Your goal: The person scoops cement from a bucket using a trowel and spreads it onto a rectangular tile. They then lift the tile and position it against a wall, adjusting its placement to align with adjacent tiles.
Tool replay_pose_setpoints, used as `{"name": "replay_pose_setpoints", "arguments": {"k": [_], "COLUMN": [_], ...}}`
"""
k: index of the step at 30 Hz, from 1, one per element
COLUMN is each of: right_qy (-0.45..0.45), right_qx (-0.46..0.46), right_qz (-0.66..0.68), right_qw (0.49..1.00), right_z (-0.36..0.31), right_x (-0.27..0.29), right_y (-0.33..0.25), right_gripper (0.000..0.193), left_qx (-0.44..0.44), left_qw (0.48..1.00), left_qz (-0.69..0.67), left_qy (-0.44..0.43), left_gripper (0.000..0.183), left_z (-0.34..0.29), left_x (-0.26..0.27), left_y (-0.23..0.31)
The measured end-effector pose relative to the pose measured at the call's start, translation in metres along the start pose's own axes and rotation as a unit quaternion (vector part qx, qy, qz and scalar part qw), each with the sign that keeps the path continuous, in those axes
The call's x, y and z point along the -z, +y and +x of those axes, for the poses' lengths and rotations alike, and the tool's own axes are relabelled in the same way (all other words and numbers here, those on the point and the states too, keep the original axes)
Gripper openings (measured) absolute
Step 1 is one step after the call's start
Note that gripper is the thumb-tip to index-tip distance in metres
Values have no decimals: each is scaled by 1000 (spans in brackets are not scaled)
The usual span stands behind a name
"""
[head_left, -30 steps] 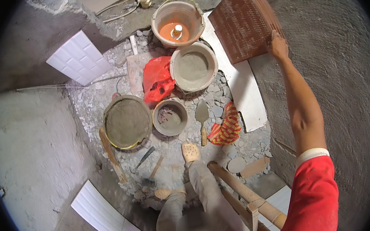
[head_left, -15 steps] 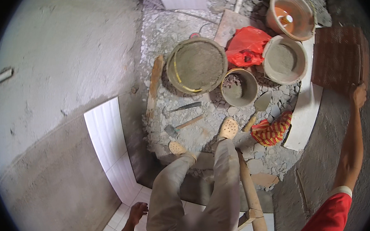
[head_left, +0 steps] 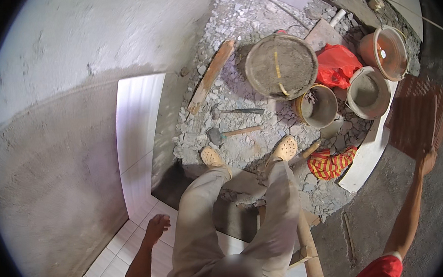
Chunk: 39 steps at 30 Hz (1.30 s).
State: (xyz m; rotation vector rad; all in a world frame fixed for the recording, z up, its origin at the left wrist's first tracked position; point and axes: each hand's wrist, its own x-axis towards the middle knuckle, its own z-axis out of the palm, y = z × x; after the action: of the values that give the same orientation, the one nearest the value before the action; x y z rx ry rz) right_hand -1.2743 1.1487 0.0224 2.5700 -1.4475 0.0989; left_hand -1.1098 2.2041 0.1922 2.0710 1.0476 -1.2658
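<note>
Stretching out to the right side, the right arm is held nearly straight, and the near edge of the stack of brown tiles (head_left: 412,118) is gripped by the closed fingers of the right hand (head_left: 427,163). The stack is placed beside the white board (head_left: 367,162), at the rough grey wall (head_left: 375,212). The left forearm is directed forward, and the left hand (head_left: 157,228) is held half open, with loosely curved fingers, over the white floor tiles (head_left: 111,259). Farther away, a striped cloth (head_left: 333,164), a hammer (head_left: 239,131) and a red plastic bag (head_left: 336,66) are seen.
</note>
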Motion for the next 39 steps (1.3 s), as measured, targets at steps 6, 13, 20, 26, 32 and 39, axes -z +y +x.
{"name": "replay_pose_setpoints", "arguments": {"k": [6,13,20,26,32,39], "right_qy": [2,-81,-296,-401,-466,-433], "right_qx": [-114,-10,228,159,230,322], "right_qz": [23,-9,310,452,480,447], "right_qw": [993,997,874,780,707,714], "right_z": [-109,-201,-276,-328,-352,-371], "right_x": [191,370,304,128,-13,-155], "right_y": [-101,-230,-376,-499,-572,-641], "right_gripper": [74,64,54,48,48,50], "left_qx": [-233,-458,-462,-345,-269,-300], "left_qw": [972,888,842,883,941,917], "left_qz": [42,32,-72,-216,-203,-247], "left_qy": [-3,-28,-269,-233,-39,86], "left_gripper": [29,31,87,93,80,57], "left_z": [74,125,180,307,416,492], "left_x": [19,1,-68,-48,-84,-117], "left_y": [27,137,214,183,136,109]}}
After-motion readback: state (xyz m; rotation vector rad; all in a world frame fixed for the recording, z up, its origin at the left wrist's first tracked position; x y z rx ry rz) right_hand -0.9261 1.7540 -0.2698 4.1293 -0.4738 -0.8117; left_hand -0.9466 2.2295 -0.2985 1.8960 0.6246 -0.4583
